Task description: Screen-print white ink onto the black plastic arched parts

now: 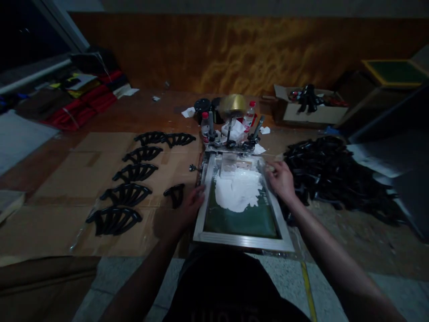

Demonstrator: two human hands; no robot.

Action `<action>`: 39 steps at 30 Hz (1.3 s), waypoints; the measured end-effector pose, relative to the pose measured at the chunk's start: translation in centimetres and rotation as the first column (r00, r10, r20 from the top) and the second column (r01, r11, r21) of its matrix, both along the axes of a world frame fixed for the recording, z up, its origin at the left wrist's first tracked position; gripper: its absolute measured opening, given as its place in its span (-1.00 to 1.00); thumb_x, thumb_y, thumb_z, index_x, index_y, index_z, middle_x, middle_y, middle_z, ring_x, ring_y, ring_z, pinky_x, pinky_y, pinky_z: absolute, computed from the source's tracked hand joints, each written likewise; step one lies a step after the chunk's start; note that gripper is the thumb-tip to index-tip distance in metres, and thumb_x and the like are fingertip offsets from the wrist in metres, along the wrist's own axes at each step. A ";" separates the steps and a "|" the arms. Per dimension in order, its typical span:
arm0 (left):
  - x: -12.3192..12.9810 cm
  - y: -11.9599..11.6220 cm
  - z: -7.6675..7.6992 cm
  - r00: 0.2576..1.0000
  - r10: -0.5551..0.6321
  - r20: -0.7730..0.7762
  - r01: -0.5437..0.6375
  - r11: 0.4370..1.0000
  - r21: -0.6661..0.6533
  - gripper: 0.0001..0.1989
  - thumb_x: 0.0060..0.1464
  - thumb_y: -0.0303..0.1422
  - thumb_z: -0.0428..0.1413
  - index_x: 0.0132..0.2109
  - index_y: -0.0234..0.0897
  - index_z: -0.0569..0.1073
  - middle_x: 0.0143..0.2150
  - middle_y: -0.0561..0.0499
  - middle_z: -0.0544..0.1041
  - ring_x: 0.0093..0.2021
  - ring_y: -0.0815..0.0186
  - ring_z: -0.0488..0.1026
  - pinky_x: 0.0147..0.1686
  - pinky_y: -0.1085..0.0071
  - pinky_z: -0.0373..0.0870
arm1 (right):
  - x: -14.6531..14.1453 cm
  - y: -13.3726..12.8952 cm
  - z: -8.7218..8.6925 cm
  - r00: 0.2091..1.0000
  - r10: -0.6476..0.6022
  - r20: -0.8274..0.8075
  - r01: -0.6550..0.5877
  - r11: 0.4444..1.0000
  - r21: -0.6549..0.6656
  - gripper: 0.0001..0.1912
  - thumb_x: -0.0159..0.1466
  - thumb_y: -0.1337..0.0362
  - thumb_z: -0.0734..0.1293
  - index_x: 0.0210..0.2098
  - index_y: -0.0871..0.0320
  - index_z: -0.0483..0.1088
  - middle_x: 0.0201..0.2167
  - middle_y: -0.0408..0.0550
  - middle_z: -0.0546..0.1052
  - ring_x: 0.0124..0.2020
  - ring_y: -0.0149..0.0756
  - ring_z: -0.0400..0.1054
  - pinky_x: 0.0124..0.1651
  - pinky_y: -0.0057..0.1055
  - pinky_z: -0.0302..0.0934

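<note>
A silk-screen frame (243, 241) with metal edges lies in front of me, its green mesh (241, 223) partly covered with thick white ink (238, 192). At the ink's far end sits a squeegee (229, 163), pale and hard to make out. My left hand (193, 200) is closed at the frame's left edge, dim and partly in shadow. Across from it, my right hand (281, 180) has its fingers curled in on the right edge. Just left of my left hand lies a small black curved piece (174, 193) on the cardboard.
Rows of black curved pieces (125, 194) lie on cardboard (90, 165) at left. A black heap (331, 174) fills the right side. Behind the frame stand a clamp with a brass-coloured knob (234, 103), and bottles (249, 115). An open carton (308, 112) sits at back right.
</note>
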State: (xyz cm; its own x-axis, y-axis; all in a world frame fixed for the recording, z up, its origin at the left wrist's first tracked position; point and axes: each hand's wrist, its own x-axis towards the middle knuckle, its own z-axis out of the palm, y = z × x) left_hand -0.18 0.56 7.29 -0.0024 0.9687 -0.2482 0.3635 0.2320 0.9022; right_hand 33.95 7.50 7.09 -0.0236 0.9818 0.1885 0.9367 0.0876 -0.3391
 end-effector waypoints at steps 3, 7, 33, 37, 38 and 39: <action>0.3 -0.7 -3.8 0.999 -0.041 0.035 0.044 0.994 -0.103 -0.38 0.16 -0.21 0.04 0.34 -0.26 0.24 -0.05 -0.12 0.61 -0.07 0.09 0.54 -0.02 0.17 0.48 | -5.2 1.6 1.3 0.984 0.174 0.027 -0.175 0.980 0.092 -0.30 0.25 0.21 0.34 0.33 0.24 0.15 0.35 0.28 0.12 0.27 0.12 0.09 0.20 -0.04 0.10; 0.6 -0.4 -6.4 0.997 -0.079 0.020 0.081 0.994 -0.073 -0.35 0.19 -0.22 0.02 0.37 -0.35 0.18 0.20 -0.23 0.47 0.13 0.08 0.47 0.19 0.15 0.33 | -10.9 1.8 1.3 0.918 0.371 0.141 -0.350 0.924 -0.156 -0.64 0.24 0.36 0.31 0.04 0.19 0.41 0.03 0.17 0.48 0.07 -0.01 0.28 0.08 -0.23 0.16; 0.3 -0.6 -3.4 0.998 0.033 0.050 -0.027 0.993 -0.118 -0.42 0.13 -0.19 0.10 0.29 -0.16 0.31 -0.03 -0.11 0.61 -0.03 0.06 0.53 -0.01 0.13 0.46 | -9.3 0.8 2.8 0.922 0.385 0.037 -0.375 0.913 -0.161 -0.43 0.33 0.21 0.29 0.32 0.01 0.24 0.05 0.03 0.53 -0.02 -0.09 0.43 -0.09 -0.33 0.28; 0.0 0.2 0.5 0.998 0.036 0.049 -0.037 0.999 0.033 -0.65 0.25 -0.16 -0.08 -0.04 -0.15 0.53 -0.05 -0.04 0.59 0.01 0.14 0.50 0.06 0.20 0.41 | -3.8 4.8 4.4 0.990 0.130 -0.063 -0.131 0.991 -0.022 -0.53 0.35 0.10 0.28 0.21 0.11 0.38 -0.13 0.05 0.59 -0.17 -0.15 0.47 -0.09 -0.31 0.29; 0.1 0.7 1.5 0.998 0.042 0.047 -0.046 0.996 0.075 -0.64 0.27 -0.15 -0.11 -0.12 -0.15 0.54 -0.05 -0.03 0.59 0.02 0.16 0.49 0.07 0.23 0.41 | -1.9 5.1 4.1 0.995 0.033 -0.098 -0.034 0.999 -0.004 -0.58 0.37 0.11 0.24 0.12 0.17 0.45 -0.19 0.07 0.59 -0.21 -0.17 0.47 -0.11 -0.32 0.29; 0.3 1.4 2.6 0.997 0.065 0.050 -0.070 0.992 0.109 -0.62 0.28 -0.15 -0.14 -0.16 -0.15 0.54 -0.08 -0.03 0.59 0.01 0.18 0.50 0.05 0.26 0.42 | -0.2 5.0 3.5 0.992 -0.051 -0.117 0.050 0.999 -0.010 -0.60 0.40 0.12 0.20 0.03 0.23 0.49 -0.24 0.08 0.60 -0.25 -0.18 0.46 -0.15 -0.32 0.29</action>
